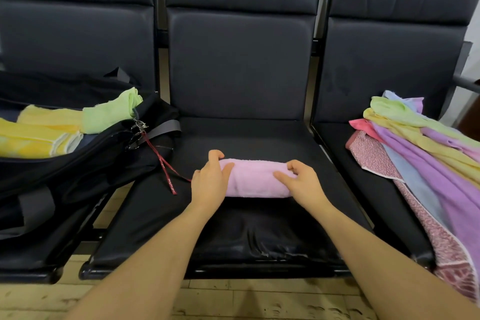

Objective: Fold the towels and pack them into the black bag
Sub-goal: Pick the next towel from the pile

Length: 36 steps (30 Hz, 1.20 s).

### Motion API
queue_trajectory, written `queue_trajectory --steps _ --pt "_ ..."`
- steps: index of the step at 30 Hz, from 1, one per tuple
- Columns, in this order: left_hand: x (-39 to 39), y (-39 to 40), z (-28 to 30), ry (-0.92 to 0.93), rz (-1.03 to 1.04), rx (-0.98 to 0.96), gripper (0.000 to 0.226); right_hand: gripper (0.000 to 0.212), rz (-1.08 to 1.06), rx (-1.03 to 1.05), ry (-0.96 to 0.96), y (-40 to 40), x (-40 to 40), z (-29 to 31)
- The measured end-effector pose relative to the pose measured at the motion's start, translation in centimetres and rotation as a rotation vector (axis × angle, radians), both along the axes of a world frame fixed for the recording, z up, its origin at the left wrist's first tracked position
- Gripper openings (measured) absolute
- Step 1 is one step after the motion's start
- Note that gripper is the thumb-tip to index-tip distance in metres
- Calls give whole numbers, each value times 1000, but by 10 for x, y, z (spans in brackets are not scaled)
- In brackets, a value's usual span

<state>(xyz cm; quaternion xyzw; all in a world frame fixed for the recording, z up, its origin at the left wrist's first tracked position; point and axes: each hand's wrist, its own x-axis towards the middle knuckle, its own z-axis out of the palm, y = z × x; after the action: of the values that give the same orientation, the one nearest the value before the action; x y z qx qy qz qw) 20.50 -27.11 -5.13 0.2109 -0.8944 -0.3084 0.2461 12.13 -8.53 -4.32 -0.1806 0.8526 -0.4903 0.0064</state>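
Your left hand (211,181) and right hand (301,182) sit on the middle seat (145,215), one at each end of the pink towel (255,179), which lies there as a compact folded or rolled bundle. Left fingers curl over its far left corner with the thumb pressing the top; right fingers are bent onto the right end, thumb laid along the top face. Both hands grasp the bundle, neither lifting it clear of the cushion. Judgement: the fold on this piece is finishing, and packing comes next. That move calls for keeping both ends pinched so the layers do not spring open, then carrying the bundle left. The black bag (85,163) lies open on the left seat, a red cord (162,161) trailing from its zip onto the middle seat. Yellow towels (39,135) and a green towel (109,114) already lie inside. On the right seat, the pile of loose towels (426,153) awaits folding.
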Motion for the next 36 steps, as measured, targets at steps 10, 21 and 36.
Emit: queue_trajectory --steps 10,21,36 --pt "-54 -18 -9 -138 257 -3 50 28 -261 455 162 -44 -36 -24" --pt "-38 -30 -18 39 -81 137 45 27 -315 453 243 -48 -44 -33" --pt "-49 -6 -26 -329 223 -240 72 26 -239 410 153 -46 -51 -28"
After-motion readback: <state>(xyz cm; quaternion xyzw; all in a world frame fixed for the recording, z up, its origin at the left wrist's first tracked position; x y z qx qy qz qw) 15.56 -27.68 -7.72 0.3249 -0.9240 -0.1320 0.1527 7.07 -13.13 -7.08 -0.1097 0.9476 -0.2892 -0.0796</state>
